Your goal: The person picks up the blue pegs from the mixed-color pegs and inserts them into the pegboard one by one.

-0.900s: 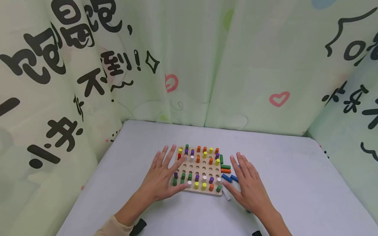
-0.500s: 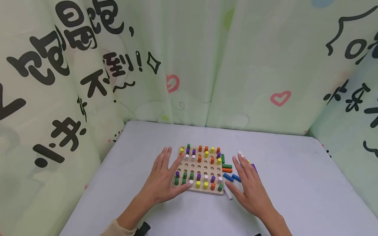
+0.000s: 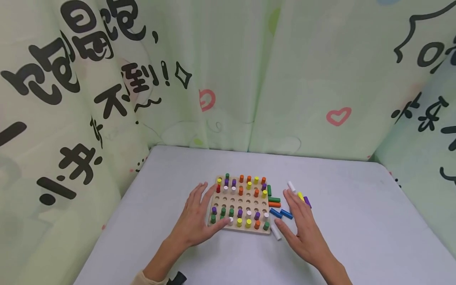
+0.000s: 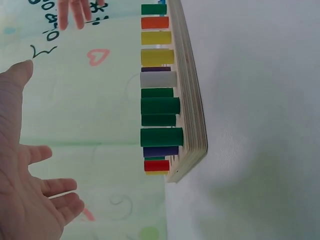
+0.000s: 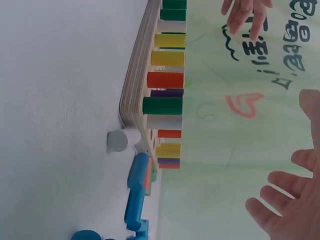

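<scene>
The left hand (image 3: 195, 219) and right hand (image 3: 303, 231) hold nothing, grip loose; the pegboard (image 3: 236, 204) lies between them, lower centre of frame. A careless sweep might knock its upright pegs (image 3: 240, 191).

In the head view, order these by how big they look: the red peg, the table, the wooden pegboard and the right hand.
Largest to smallest:
1. Table
2. Wooden pegboard and right hand: too close to rank; the left hand partly covers the pegboard
3. Red peg

Two hands (image 3: 194, 217) (image 3: 305, 233), one pegboard (image 3: 249, 230); loose pegs (image 3: 276, 213) — two green (image 3: 274, 199), two white (image 3: 276, 232), one each orange (image 3: 274, 204), yellow (image 3: 301, 196), purple (image 3: 308, 202)
</scene>
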Motion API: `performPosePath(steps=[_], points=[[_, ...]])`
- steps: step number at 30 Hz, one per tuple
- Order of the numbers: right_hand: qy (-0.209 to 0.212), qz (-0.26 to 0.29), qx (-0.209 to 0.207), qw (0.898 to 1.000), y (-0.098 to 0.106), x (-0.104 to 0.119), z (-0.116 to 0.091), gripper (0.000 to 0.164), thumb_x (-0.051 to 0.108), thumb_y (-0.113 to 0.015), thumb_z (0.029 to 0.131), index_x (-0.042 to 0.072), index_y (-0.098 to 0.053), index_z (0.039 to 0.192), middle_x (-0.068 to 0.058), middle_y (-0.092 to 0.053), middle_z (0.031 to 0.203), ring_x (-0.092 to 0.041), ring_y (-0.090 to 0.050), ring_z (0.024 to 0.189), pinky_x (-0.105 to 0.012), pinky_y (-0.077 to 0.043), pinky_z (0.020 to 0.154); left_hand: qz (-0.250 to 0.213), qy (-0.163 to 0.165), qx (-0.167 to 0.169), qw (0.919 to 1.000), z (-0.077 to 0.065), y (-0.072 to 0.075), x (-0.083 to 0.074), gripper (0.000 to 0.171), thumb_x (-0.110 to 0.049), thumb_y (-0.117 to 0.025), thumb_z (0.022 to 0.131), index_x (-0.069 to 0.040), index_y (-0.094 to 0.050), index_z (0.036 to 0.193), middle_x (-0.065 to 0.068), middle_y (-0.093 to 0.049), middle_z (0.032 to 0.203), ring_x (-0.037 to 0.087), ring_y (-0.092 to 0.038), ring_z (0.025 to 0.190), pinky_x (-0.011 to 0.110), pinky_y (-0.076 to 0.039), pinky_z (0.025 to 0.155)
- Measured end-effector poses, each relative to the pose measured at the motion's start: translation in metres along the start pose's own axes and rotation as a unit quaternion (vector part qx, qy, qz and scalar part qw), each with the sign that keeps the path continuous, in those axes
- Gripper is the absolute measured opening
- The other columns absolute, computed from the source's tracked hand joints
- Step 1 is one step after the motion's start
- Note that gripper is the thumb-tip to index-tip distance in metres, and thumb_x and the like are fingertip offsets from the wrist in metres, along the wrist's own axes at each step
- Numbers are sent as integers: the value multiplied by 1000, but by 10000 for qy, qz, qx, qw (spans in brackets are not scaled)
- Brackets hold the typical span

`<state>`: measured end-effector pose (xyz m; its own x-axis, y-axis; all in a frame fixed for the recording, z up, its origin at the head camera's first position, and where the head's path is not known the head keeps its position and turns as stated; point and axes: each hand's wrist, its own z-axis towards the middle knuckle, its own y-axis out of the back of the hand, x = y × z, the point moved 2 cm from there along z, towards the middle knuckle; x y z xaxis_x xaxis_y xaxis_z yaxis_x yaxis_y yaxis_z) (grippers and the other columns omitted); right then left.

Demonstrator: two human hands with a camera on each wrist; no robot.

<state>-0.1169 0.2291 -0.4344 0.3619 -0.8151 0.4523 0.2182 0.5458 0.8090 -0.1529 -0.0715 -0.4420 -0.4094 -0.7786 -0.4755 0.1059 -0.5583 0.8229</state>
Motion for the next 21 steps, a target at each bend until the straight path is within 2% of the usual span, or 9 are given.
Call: performPosePath(steps=[6,11,16,21], points=[[-162,256,-16,9995,-1,0,-4,83,24,-74,95,19,-26,163,-15,-42,156,-33,-41,138,-68,-46,102,-377,72,47,9993,3,-4,2,90,-58,-72,86,-15,-37,157,18,-37,160,36,-37,146,61,-42,112],[-243,411,-83,9988,-1,-1,-6,79,21,-75,95,17,-31,161,-14,-51,149,-30,-48,132,-63,-52,98,-645,26,389,9972,7,-11,5,89,-56,-72,88,-16,-35,159,14,-41,158,32,-41,144,56,-43,113],[-405,404,-95,9983,-2,-3,-8,75,21,-74,95,17,-35,159,-11,-56,144,-26,-61,118,-50,-60,87,-709,-133,549,9959,15,-18,4,87,-53,-71,92,-15,-32,160,13,-42,158,30,-42,144,53,-42,114],[-524,472,38,9975,-5,-8,-8,72,19,-75,95,15,-38,157,-12,-56,144,-22,-66,109,-36,-62,83,-721,-35,566,9958,20,-21,6,84,-47,-71,94,-9,-33,159,17,-41,157,33,-42,144,54,-41,115]])
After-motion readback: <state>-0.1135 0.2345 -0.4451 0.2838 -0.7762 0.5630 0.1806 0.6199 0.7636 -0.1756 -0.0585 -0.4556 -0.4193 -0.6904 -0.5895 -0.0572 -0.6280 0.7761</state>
